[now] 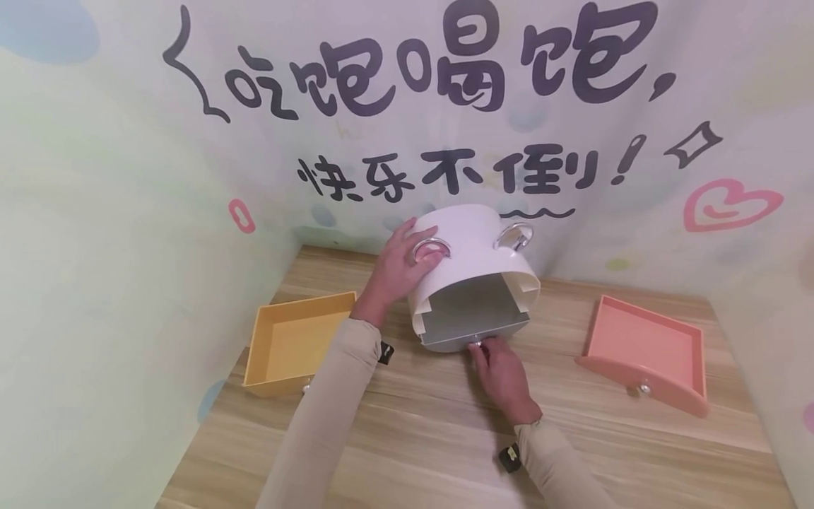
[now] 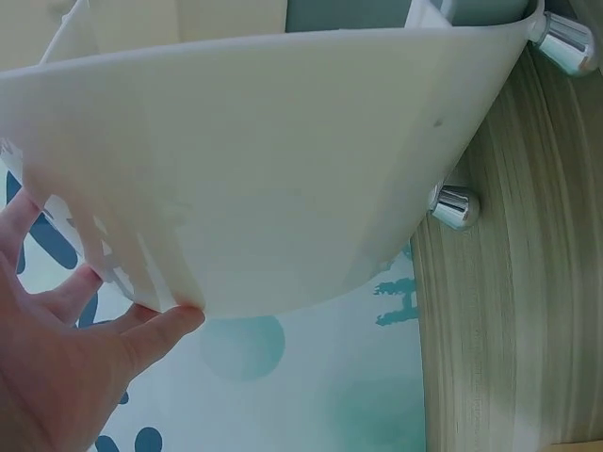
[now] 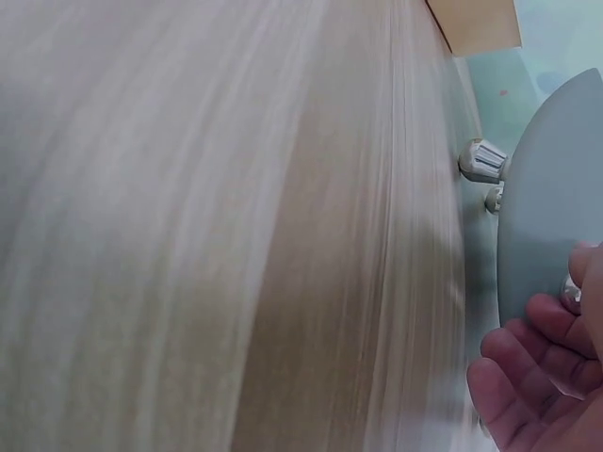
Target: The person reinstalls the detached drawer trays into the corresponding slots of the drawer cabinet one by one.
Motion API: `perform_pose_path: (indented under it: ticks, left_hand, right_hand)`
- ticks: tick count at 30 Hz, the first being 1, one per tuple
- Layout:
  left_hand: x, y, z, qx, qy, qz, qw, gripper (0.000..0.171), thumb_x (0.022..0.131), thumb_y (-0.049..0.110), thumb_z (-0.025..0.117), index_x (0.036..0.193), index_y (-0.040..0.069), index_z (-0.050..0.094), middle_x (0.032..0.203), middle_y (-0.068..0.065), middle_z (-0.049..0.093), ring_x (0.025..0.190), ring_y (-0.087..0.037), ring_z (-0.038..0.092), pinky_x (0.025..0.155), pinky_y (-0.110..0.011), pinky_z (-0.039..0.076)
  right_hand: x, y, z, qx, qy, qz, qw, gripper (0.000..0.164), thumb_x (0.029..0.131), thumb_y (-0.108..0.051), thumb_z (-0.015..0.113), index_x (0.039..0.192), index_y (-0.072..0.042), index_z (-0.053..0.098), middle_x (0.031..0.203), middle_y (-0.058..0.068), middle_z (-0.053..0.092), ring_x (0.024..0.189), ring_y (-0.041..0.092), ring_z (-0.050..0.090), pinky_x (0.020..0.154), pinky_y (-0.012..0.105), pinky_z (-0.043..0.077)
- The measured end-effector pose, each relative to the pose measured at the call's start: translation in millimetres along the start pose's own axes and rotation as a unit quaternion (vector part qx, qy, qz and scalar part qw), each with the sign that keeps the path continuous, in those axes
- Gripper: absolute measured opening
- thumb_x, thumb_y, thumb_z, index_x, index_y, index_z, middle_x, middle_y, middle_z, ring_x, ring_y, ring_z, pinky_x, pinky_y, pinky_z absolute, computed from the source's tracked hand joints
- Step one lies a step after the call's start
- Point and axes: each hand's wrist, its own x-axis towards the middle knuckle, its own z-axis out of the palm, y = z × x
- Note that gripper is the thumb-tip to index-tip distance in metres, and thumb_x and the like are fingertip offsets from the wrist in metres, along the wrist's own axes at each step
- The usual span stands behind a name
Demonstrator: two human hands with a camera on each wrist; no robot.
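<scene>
A white rounded drawer cabinet (image 1: 467, 230) stands at the back of the table, with a chrome ring (image 1: 520, 232) on each side of its top. My left hand (image 1: 403, 260) holds its upper left side, the thumb by the left ring. In the left wrist view, the fingertips and thumb press against the white shell (image 2: 283, 169). A grey drawer (image 1: 473, 307) sits in the bottom of the cabinet's open front. With my right hand (image 1: 505, 378) I pinch the small knob (image 3: 572, 294) on its curved grey front (image 3: 551, 198).
A yellow drawer (image 1: 263, 346) lies on the table at the left, partly behind my left forearm. At the right lies a pink drawer (image 1: 651, 346) with a silver knob (image 1: 644, 389). Chrome feet (image 2: 455, 207) show under the cabinet. A printed cloth wall (image 1: 159, 233) surrounds the wooden table (image 1: 432, 438).
</scene>
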Motion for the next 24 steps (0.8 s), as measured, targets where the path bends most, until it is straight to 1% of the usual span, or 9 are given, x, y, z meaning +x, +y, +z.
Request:
perform_pose_path:
  ticks: [4,9,17,24]
  left_hand:
    - [0.5,-1.0,-0.3,-0.005,-0.003,-0.001,1.0000,0.051,0.095,0.053,0.060,0.144,0.039,0.056,0.167,-0.008,0.031,0.153,-0.035,0.033,0.117,-0.065,0.034]
    - [0.5,-0.5,-1.3,-0.011,-0.006,-0.008,0.9999,0.050,0.095,0.053,0.061,0.143,0.040,0.057,0.168,-0.004,0.031,0.153,-0.032,0.033,0.118,-0.063,0.035]
    - [0.0,-0.6,-2.4,-0.012,-0.005,-0.008,0.9999,0.050,0.095,0.053,0.061,0.142,0.040,0.058,0.167,-0.002,0.032,0.153,-0.031,0.034,0.119,-0.062,0.035]
    - [0.5,-1.2,-1.3,-0.015,-0.005,-0.008,0.9998,0.050,0.095,0.053,0.062,0.142,0.039,0.058,0.167,-0.004,0.032,0.154,-0.031,0.032,0.119,-0.063,0.033]
  right_hand:
    - [2,0,3,-0.006,0.012,0.001,1.000,0.024,0.101,-0.028,0.065,0.089,-0.006,0.063,0.086,0.008,0.059,0.074,0.023,0.055,0.066,0.040,0.049]
    - [4,-1,5,-0.008,0.017,0.003,1.000,0.025,0.101,-0.029,0.064,0.090,-0.007,0.063,0.086,0.008,0.059,0.073,0.021,0.055,0.064,0.040,0.049]
    - [9,-3,6,-0.007,0.010,0.016,1.000,0.026,0.101,-0.030,0.064,0.091,-0.006,0.063,0.085,0.009,0.059,0.074,0.023,0.056,0.064,0.041,0.048]
    - [12,-1,6,-0.012,-0.006,0.025,1.000,0.029,0.103,-0.034,0.060,0.096,-0.006,0.064,0.091,0.010,0.061,0.079,0.026,0.060,0.069,0.045,0.053]
